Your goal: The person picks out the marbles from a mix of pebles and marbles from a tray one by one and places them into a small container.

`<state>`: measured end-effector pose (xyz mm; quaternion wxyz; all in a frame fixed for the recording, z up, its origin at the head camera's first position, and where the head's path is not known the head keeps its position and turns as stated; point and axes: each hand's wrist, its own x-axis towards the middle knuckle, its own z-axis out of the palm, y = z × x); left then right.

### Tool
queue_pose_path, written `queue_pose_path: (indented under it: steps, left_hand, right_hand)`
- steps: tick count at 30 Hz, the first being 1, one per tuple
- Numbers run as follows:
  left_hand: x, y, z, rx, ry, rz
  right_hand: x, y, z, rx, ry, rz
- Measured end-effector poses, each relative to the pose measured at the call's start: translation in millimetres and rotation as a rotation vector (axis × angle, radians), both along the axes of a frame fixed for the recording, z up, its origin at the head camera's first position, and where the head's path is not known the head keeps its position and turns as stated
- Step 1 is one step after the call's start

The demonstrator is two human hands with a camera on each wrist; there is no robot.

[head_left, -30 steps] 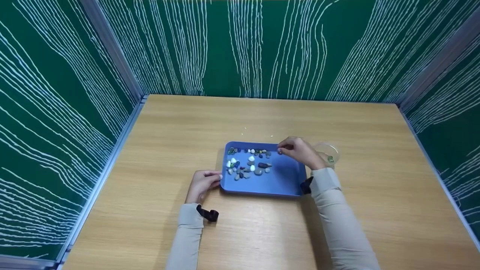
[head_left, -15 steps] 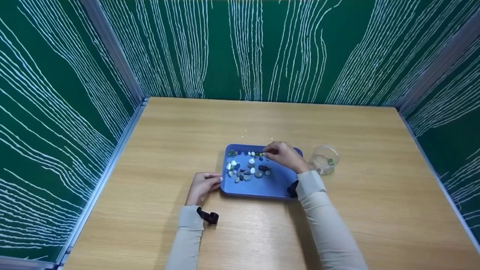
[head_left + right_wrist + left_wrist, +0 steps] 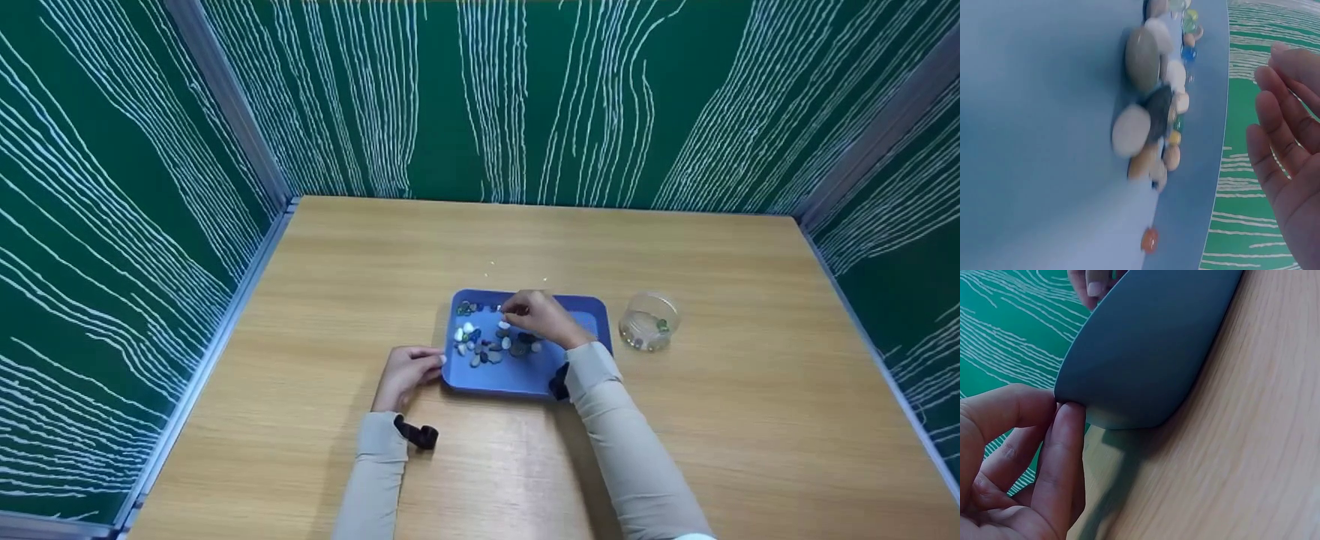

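Note:
A blue tray [image 3: 495,381] lies on the table with several pebbles [image 3: 475,360] and small glass stones [image 3: 465,308] in its left half and along its far side. My left hand [image 3: 407,373] pinches the tray's left rim between thumb and fingers, as the left wrist view shows at the tray's wall [image 3: 1134,349]. Over the far side of the tray hovers my right hand [image 3: 544,321], its fingers loosely bent. Nothing shows between those fingers in the right wrist view. An orange stone [image 3: 1150,241] lies apart from the row, near a tan pebble [image 3: 1171,157].
A clear round cup [image 3: 649,322] stands right of the tray, with green glass and a few small stones inside. Tiny white bits [image 3: 492,264] dot the table behind the tray. Green walls with white lines [image 3: 480,97] enclose the table.
My right hand has moved left over the tray, from its far right part to the stones at the far side, uncovering the cup. My left hand keeps its grip on the rim.

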<state>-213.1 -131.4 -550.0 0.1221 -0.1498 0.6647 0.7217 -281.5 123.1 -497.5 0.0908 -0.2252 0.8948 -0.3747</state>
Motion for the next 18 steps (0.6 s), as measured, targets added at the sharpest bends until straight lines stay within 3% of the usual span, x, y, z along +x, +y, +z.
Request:
queue_pose_path:
  steps: [13,18]
  left_hand:
    - [1.3,-1.6,4.9,-0.007,0.018,-0.038]
    - [0.1,-0.5,0.0,-0.007,0.015,-0.015]
  right_hand:
    - [-10.7,-22.4,-0.6,0.102,-0.052,0.049]
    - [-15.5,-27.4,-1.1,0.163,-0.099,0.068]
